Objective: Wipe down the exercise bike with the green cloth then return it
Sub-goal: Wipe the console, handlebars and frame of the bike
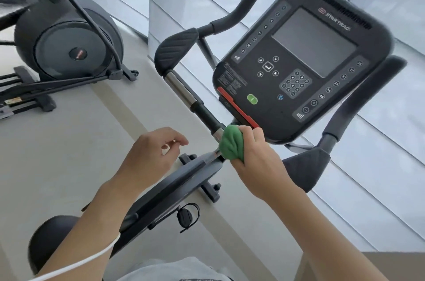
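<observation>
The exercise bike's dark console (305, 60) with a grey screen and keypad fills the upper right. Its left handlebar (190, 94), part chrome and part black grip, runs down from a ribbed elbow pad to the console's lower corner. My right hand (255, 154) is shut on the bunched green cloth (231, 144), which presses against the lower end of that handlebar. My left hand (154, 152) hovers just left of it, fingers loosely curled, holding nothing. The bike's grey body (174, 184) and a pedal (186, 216) lie below my arms.
Another exercise machine (66, 39) with a round flywheel cover stands at the upper left on the pale floor. Window blinds (379, 165) line the right side. The black seat (50, 241) is at the lower left. A white cable runs along my left forearm.
</observation>
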Demonstrator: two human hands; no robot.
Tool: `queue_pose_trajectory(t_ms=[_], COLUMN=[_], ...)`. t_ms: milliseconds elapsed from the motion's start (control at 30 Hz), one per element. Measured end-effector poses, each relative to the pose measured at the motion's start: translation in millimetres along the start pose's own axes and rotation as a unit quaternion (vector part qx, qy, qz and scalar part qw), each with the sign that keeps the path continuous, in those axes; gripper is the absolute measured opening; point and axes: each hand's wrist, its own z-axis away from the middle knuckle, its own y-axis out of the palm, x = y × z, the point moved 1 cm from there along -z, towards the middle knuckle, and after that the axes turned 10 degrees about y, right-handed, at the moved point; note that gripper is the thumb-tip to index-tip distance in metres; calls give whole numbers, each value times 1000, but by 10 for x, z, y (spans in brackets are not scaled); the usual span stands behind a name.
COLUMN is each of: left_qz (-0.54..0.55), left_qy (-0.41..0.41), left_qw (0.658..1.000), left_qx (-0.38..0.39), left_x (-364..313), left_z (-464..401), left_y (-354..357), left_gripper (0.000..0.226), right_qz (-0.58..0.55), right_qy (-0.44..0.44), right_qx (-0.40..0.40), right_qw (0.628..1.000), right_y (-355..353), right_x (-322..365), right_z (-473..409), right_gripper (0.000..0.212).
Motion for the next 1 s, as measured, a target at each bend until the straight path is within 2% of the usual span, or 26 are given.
queue_pose_trajectory(t_ms=[67, 200, 267, 333, 400, 467, 600, 800, 1000], left_qz=[-2, -3, -3, -8, -10, -13, -15, -5, -8], left_qy=[-3, -7, -10, -3, 3, 12, 4, -11, -3], left_qw=[1000, 1000, 1000, 1000, 1000, 1000, 1000, 999, 1000], left_qx=[5, 7, 9, 9, 0, -9, -26, -30, -26], left_x=[7, 27, 2, -29, -47, -51, -81, -234, -448], left_z=[-9, 17, 31, 39, 60, 93, 151, 161, 61], left_y=[23, 62, 88, 107, 108, 102, 113, 194, 393], left_gripper=[25, 27, 27, 29, 32, 33, 35, 37, 30], right_qz=[-12, -92, -65, -56, -103, -148, -154, -65, -53], right_qy=[9, 85, 70, 56, 66, 77, 69, 21, 34], right_qx=[8, 44, 26, 15, 40, 66, 51, -26, -44], right_qw=[1000, 991, 995, 997, 992, 984, 984, 997, 997], right_y=[-2, 13, 110, 193, 214, 205, 220, 239, 175], right_x=[76, 292, 507, 742, 850, 827, 727, 528, 196], right_z=[-116, -594, -872, -1100, -1261, -1322, -1255, -938, -493], right_gripper=[45, 39, 36, 43, 54, 56, 51, 42, 46])
